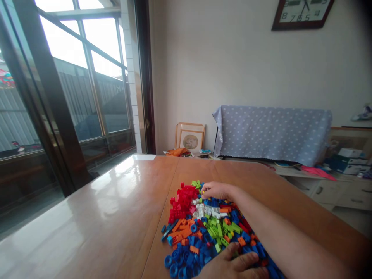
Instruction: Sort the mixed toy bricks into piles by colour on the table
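A heap of plastic toy building bricks (213,228) in several colours lies on the wooden table. My right hand (216,190) reaches over its far side, fingers curled and pressed together, near light green bricks (196,183) and blue ones. A speck of yellow shows at those fingertips; what they hold is too small to make out. At the near edge, my left hand (234,265) rests with fingers apart on blue and orange bricks. Red bricks (184,201) are grouped at the left, white bricks (200,210) in the middle, and round blue pieces (174,267) at the near left.
The brown table (116,224) has a glossy top, with a white sheet (144,157) at its far left corner. Behind it stand framed pictures (190,133) and a cabinet (343,192) beside something under a dotted cloth (273,133). Glass doors are at the left.
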A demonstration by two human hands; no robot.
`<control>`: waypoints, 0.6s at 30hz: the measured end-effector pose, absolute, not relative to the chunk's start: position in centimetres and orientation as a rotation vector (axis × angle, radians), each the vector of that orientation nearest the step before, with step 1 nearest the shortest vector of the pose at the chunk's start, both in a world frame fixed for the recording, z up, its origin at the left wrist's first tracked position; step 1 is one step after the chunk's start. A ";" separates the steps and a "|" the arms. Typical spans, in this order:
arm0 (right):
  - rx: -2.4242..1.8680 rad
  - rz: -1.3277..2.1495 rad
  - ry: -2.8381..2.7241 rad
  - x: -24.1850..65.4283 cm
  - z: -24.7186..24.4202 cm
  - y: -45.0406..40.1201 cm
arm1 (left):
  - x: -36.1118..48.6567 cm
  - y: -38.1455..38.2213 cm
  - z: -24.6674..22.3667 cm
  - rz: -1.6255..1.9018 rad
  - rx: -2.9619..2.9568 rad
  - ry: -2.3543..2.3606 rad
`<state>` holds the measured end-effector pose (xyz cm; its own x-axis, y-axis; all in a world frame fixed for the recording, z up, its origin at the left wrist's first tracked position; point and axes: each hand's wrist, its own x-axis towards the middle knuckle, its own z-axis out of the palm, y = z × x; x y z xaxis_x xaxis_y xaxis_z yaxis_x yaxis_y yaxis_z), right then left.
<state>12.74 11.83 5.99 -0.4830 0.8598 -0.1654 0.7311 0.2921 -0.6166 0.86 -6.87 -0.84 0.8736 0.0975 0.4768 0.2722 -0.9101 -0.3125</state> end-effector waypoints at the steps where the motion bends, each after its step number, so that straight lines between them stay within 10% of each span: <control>1: -1.453 0.993 -2.376 12.6 6.3 11.0 | 0.8 -6.9 -0.7 -0.654 -2.688 -0.262; 18: -1.098 1.062 -2.384 7.2 11.2 4.8 | 0.7 -7.9 1.3 -0.468 -2.902 -0.268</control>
